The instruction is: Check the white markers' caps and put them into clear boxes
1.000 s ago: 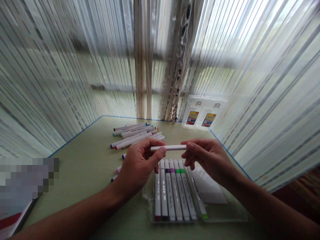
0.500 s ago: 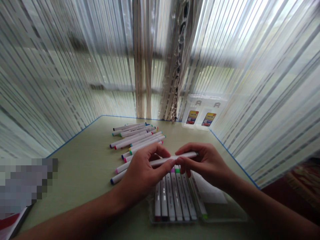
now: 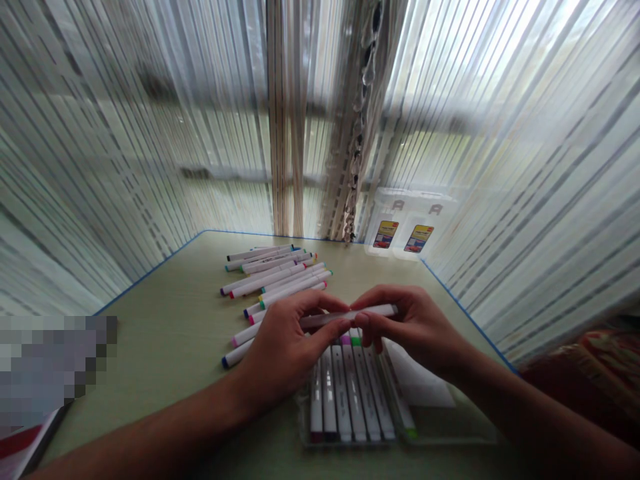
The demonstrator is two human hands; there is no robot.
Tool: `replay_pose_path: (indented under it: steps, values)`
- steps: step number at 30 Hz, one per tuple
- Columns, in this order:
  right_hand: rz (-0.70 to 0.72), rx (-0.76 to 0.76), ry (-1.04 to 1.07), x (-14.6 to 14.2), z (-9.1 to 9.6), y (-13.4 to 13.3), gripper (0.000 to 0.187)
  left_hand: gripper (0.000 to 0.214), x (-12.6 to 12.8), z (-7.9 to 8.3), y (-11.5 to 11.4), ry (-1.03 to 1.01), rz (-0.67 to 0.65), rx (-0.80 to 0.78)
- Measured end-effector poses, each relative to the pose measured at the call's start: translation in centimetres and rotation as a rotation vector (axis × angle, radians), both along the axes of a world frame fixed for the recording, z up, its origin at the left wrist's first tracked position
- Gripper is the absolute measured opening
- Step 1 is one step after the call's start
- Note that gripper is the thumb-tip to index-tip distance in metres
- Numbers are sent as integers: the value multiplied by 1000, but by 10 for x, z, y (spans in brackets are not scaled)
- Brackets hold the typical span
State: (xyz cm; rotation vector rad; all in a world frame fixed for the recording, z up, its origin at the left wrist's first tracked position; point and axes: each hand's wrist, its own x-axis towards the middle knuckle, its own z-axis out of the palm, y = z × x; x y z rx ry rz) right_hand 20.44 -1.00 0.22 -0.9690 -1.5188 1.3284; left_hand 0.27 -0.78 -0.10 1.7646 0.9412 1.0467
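Observation:
Both my hands hold one white marker (image 3: 350,315) crosswise, just above a clear plastic marker case (image 3: 445,427). My left hand (image 3: 285,350) pinches its left part between thumb and fingers. My right hand (image 3: 415,327) grips its right part, fingers curled over it. Inside the case lie several white markers (image 3: 350,393) side by side, with coloured caps. A loose pile of more white markers (image 3: 275,277) lies on the pale green table (image 3: 170,333) beyond my left hand.
Two clear packs with yellow labels (image 3: 405,233) lean at the far right corner. Striped sheer curtains (image 3: 150,133) close in the table on three sides. A red-edged book (image 3: 25,447) lies at the near left, beside a blurred patch.
Both hands lowered the marker toward the case between one second ago and half a second ago. Since then they have hardly moved.

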Motion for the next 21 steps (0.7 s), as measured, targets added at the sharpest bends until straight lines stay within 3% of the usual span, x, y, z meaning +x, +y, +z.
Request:
replay_pose_path:
  steps: [9,21]
  values:
    - [72,9,110,6,-3,1,24,18,-2,2,2,-62,29,-70]
    - [136,-11,255,9,-5,1,27,18,-2,4,4,-63,46,-51]
